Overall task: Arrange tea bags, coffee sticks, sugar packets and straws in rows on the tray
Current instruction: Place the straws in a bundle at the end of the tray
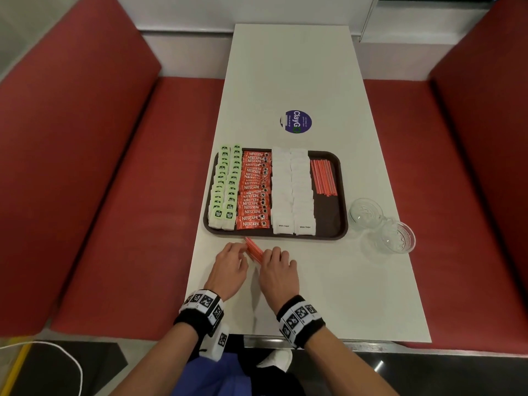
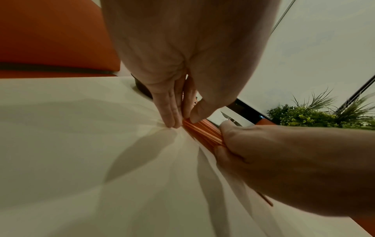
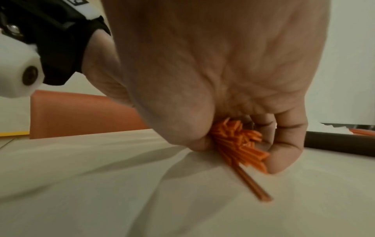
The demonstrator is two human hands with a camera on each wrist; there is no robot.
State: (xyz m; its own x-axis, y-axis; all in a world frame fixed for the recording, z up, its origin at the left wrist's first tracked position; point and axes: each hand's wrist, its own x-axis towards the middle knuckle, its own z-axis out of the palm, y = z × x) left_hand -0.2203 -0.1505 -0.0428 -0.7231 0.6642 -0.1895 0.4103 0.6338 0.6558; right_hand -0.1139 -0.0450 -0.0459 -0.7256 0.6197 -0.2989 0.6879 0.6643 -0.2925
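Observation:
A dark brown tray point(image 1: 331, 221) holds rows of green tea bags point(image 1: 225, 184), orange coffee sticks point(image 1: 255, 190), white sugar packets point(image 1: 291, 190) and a small group of orange straws point(image 1: 323, 175) at its right. In front of the tray a bundle of orange straws point(image 1: 253, 250) point(image 2: 205, 134) point(image 3: 237, 144) lies on the white table. My left hand point(image 1: 233, 267) pinches the bundle's far end between thumb and straight fingers point(image 2: 172, 110). My right hand point(image 1: 278, 270) curls around the near end, thumb and fingers point(image 3: 284, 144) gripping it.
Two clear glass cups point(image 1: 365, 212) point(image 1: 397, 238) lie on the table right of the tray. A round purple sticker point(image 1: 296, 121) sits farther back on the table point(image 1: 285, 70). Red bench seats point(image 1: 114, 195) flank both sides.

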